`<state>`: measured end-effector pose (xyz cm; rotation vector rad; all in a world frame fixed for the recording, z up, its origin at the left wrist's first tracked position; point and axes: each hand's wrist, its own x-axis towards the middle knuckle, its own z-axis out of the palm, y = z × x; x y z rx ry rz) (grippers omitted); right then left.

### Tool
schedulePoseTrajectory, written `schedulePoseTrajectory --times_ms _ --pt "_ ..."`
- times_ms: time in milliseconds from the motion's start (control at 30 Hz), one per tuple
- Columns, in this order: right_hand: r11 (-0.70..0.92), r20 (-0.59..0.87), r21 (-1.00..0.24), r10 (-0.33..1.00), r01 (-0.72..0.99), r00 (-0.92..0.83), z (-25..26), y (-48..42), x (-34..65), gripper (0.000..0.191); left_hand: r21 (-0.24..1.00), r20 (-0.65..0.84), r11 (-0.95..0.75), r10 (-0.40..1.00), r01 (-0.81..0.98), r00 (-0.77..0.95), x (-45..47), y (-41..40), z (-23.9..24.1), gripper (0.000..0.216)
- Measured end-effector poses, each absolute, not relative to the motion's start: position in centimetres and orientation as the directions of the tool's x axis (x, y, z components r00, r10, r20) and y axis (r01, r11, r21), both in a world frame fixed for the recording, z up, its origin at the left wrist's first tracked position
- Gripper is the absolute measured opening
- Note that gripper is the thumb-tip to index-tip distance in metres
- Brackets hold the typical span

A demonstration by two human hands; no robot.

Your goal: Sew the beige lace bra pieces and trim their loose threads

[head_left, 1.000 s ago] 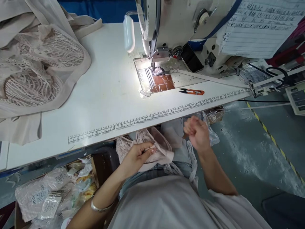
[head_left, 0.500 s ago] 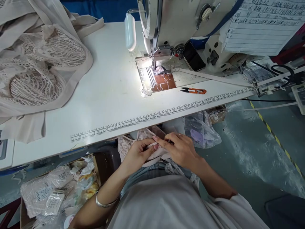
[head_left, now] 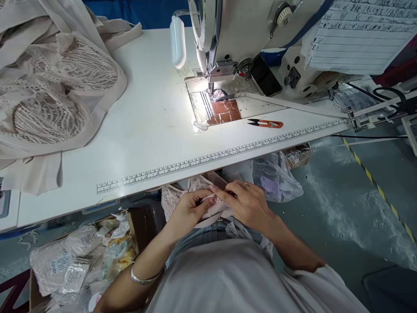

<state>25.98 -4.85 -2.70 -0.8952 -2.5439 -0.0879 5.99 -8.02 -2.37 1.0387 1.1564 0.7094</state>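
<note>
Hands (head_left: 186,214) with lace garment (head_left: 198,183) between

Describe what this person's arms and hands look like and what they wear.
Both hands are gloveless. A silver-coloured bangle circles the left forearm, above the left hand. The right hand wears a thin ring. The right arm's short, loose sleeve is pale grey.

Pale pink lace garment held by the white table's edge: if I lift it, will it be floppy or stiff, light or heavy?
Probably floppy: the pale pink lace garment folds at the left hand's grip. Likely light, as it looks made of lace and soft cloth. The lace pattern might also snag on something sharp.
</note>
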Motion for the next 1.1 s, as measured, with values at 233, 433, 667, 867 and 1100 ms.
schedulePoseTrajectory --times_ms 233,433,667,867,1100 --pt "0.782 0.372 -0.081 0.599 0.618 -0.709 -2.6 -5.1 25.8 0.046 0.924 -0.379 0.38 0.887 0.051 0.265 6.2 -8.0 -2.3 0.031" --pt "0.778 0.422 -0.165 0.611 0.606 -0.67 -3.2 -5.3 25.7 0.051 0.913 -0.397 0.408 0.887 0.003 0.237 6.4 -8.2 -2.9 0.036" --pt "0.708 0.381 -0.475 0.7 0.522 -0.603 -4.0 -5.7 25.7 0.045 0.915 -0.38 0.402 0.892 -0.045 0.243 6.6 -8.2 -2.9 0.032" --pt "0.662 0.372 -0.567 0.736 0.49 -0.565 -4.0 -5.9 25.4 0.049 0.929 -0.367 0.367 0.899 0.045 0.239 6.7 -8.0 -2.2 0.035" --pt "0.71 0.459 -0.334 0.697 0.62 -0.551 -3.4 -5.4 25.7 0.042 0.904 -0.418 0.428 0.877 0.011 0.235 6.5 -8.2 -2.3 0.034"
